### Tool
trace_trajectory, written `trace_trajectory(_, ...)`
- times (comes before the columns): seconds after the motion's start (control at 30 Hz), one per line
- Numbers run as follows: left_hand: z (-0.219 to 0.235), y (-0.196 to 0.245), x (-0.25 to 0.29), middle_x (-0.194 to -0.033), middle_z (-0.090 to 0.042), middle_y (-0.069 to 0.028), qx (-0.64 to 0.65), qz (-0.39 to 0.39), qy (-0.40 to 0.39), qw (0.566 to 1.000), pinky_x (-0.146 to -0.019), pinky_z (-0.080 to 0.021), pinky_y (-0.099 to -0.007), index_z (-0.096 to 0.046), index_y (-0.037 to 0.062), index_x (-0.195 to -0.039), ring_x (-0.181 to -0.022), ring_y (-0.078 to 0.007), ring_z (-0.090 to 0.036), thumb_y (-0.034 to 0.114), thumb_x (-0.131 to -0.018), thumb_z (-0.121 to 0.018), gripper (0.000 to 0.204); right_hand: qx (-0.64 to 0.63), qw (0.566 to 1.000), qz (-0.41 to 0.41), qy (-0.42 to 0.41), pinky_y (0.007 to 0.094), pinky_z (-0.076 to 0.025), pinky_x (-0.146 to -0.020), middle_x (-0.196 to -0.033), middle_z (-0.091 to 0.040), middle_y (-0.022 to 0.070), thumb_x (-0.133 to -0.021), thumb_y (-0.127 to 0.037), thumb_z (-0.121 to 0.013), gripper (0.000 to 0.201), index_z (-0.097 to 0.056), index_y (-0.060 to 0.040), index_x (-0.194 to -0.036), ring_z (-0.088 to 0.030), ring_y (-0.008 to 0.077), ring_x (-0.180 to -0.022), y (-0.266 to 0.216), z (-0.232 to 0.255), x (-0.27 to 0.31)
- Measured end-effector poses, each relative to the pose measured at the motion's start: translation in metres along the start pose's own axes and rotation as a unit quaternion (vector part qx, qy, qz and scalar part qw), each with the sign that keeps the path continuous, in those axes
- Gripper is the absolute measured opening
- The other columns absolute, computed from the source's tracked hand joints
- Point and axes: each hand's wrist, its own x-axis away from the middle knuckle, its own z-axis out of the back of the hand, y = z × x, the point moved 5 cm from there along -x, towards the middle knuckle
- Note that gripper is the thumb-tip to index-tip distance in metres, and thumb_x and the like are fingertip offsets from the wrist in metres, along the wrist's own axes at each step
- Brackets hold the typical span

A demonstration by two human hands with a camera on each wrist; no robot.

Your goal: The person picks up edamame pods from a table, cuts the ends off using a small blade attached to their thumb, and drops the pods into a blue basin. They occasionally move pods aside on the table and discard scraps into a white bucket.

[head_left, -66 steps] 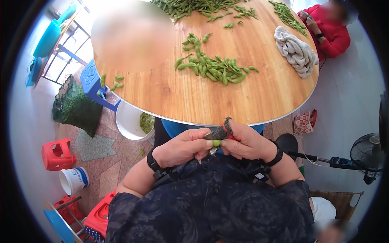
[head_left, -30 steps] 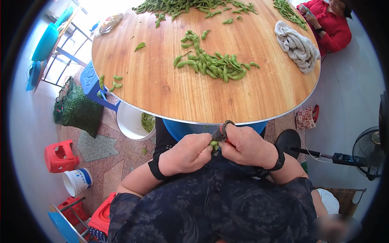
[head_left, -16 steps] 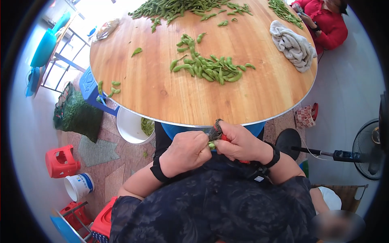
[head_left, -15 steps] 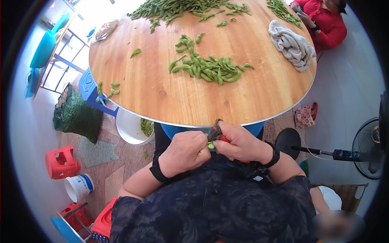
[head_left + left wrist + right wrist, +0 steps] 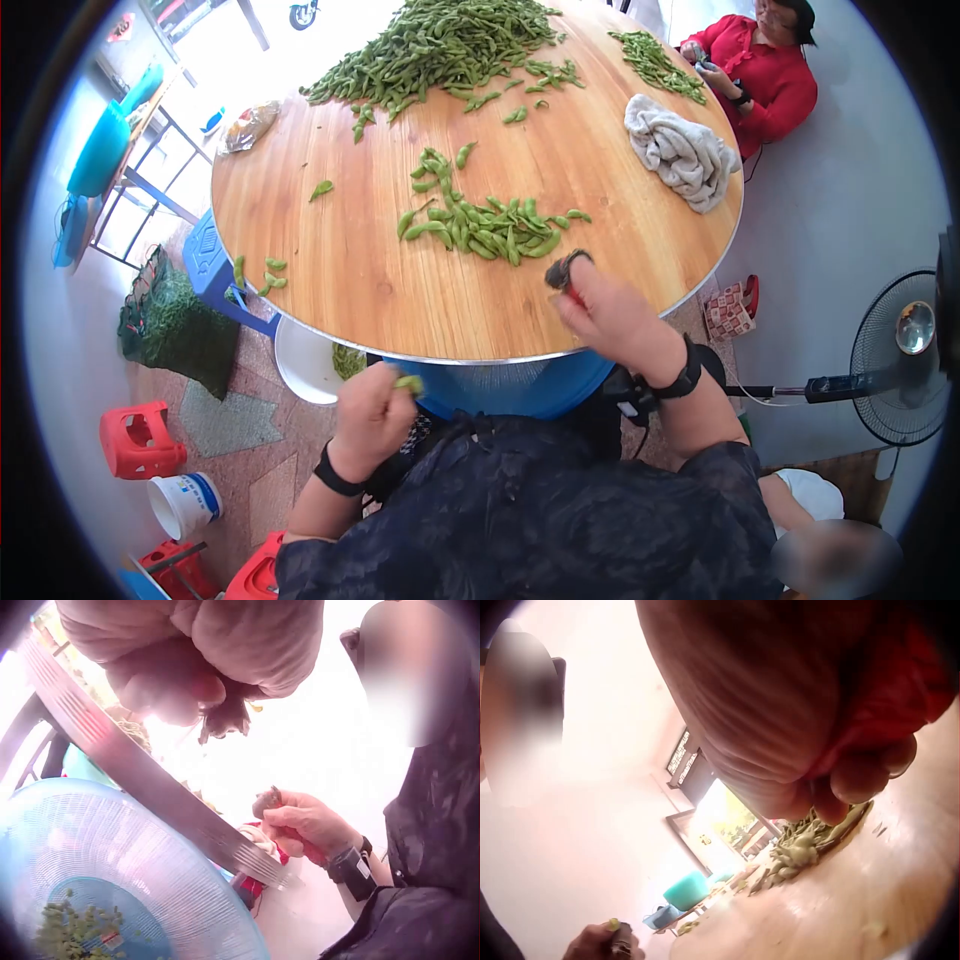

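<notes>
Pale wood fills the upper middle of the head view, where a round table (image 5: 340,280) bears a large heap of green pods (image 5: 430,55) at the top and a small pile of pods (image 5: 490,228) near the centre. At lower left of centre, below the table edge, the left hand (image 5: 368,418) is curled tight, pinching a green pod (image 5: 408,384) at its fingertips. From the lower right, the right forearm slants up and leftward, the right hand (image 5: 618,315) over the table's near edge, fingers bent, a dark wrapping (image 5: 567,268) at the tips; whether it grips anything cannot be told.
</notes>
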Motion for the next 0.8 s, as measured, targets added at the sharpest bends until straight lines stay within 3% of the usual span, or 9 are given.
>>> trace_trajectory(0.03,0.006,-0.005,0.004,-0.059,-0.048,-0.0118,-0.002,0.000,0.002,1.000,-0.049,-0.039,-0.0370,-0.050,0.0019,-0.069,-0.053,-0.0266,-0.052,0.004,-0.081,-0.055,0.013,0.001,0.999,-0.029,-0.019,0.0438,-0.046,-0.061,-0.073,-0.057,0.0193,-0.088,-0.018,-0.059,0.019,-0.048,-0.0038,-0.094,-0.059,0.0394,-0.072,0.006,0.004,-0.007)
trace_trajectory(0.13,0.023,-0.036,0.025,-0.059,-0.050,-0.0019,0.149,0.216,0.063,0.963,-0.049,-0.037,-0.0283,-0.053,0.0016,-0.074,-0.054,-0.0096,-0.049,0.014,-0.097,-0.044,0.028,0.079,0.997,-0.002,0.009,0.0452,-0.047,-0.063,-0.075,-0.057,0.0189,-0.086,-0.015,-0.059,0.019,-0.047,-0.0033,-0.095,-0.059,0.0393,-0.073,0.019,-0.001,-0.032)
trace_trajectory(0.23,0.051,-0.087,0.048,-0.065,-0.054,-0.0030,0.139,0.248,0.101,0.953,-0.053,-0.041,-0.0257,-0.059,-0.0007,-0.087,-0.058,-0.0099,-0.051,0.020,-0.095,-0.053,0.023,0.137,0.988,0.073,0.017,0.0459,-0.049,-0.063,-0.087,-0.057,0.0195,-0.084,-0.012,-0.059,0.020,-0.047,-0.0024,-0.096,-0.060,0.0391,-0.074,0.014,-0.010,-0.044)
trace_trajectory(0.3,0.079,-0.105,0.055,-0.058,-0.050,-0.0068,-0.225,0.253,0.120,0.933,-0.051,-0.040,-0.0321,-0.061,-0.0018,-0.095,-0.052,-0.0170,-0.051,0.021,-0.090,-0.062,0.024,0.173,0.981,0.090,0.015,0.0459,-0.049,-0.063,-0.091,-0.057,0.0198,-0.084,-0.012,-0.059,0.020,-0.047,-0.0023,-0.096,-0.060,0.0390,-0.075,0.014,-0.013,-0.049)
trace_trajectory(0.47,0.089,-0.105,0.070,-0.061,-0.052,-0.0052,-0.222,0.293,0.102,0.925,-0.053,-0.042,-0.0303,-0.061,-0.0014,-0.104,-0.055,-0.0152,-0.051,0.020,-0.089,-0.064,0.027,0.223,0.966,0.129,0.031,0.0421,-0.053,-0.061,-0.095,-0.058,0.0173,-0.085,-0.005,-0.050,0.011,-0.050,-0.0044,-0.096,-0.063,0.0343,-0.073,0.020,-0.017,-0.051)
trace_trajectory(0.53,0.060,-0.086,0.054,-0.067,-0.053,0.0003,0.115,0.298,0.051,0.946,-0.054,-0.041,-0.0249,-0.062,0.0002,-0.103,-0.058,-0.0092,-0.050,0.019,-0.094,-0.057,0.022,0.227,0.963,0.141,0.026,0.0414,-0.053,-0.060,-0.091,-0.059,0.0161,-0.085,-0.005,-0.051,0.010,-0.051,-0.0045,-0.095,-0.064,0.0337,-0.071,0.021,-0.018,-0.050)
trace_trajectory(0.63,0.014,-0.046,0.029,-0.073,-0.055,0.0037,0.278,0.314,-0.117,0.900,-0.057,-0.041,-0.0204,-0.063,0.0024,-0.102,-0.064,-0.0044,-0.049,0.025,-0.100,-0.046,0.028,0.224,0.964,0.144,0.020,0.0395,-0.052,-0.057,-0.082,-0.060,0.0133,-0.084,-0.005,-0.052,0.008,-0.052,-0.0045,-0.092,-0.063,0.0318,-0.066,0.009,-0.016,-0.039)
trace_trajectory(0.77,-0.051,-0.008,0.003,-0.071,-0.057,0.0006,0.374,0.347,-0.256,0.821,-0.056,-0.039,-0.0214,-0.060,0.0032,-0.098,-0.061,-0.0080,-0.051,0.040,-0.102,-0.033,0.045,0.096,0.975,0.192,0.050,0.0395,-0.050,-0.049,-0.071,-0.061,0.0127,-0.080,-0.008,-0.063,0.017,-0.058,-0.0025,-0.095,-0.062,0.0322,-0.058,-0.039,-0.013,-0.002)
trace_trajectory(0.8,-0.066,0.004,0.000,-0.073,-0.058,-0.0004,0.481,0.370,-0.285,0.742,-0.056,-0.039,-0.0219,-0.059,0.0030,-0.104,-0.062,-0.0089,-0.051,0.041,-0.103,-0.033,0.046,0.094,0.976,0.192,0.048,0.0395,-0.050,-0.049,-0.071,-0.061,0.0127,-0.080,-0.008,-0.063,0.017,-0.058,-0.0025,-0.095,-0.062,0.0322,-0.058,-0.045,-0.019,0.007)
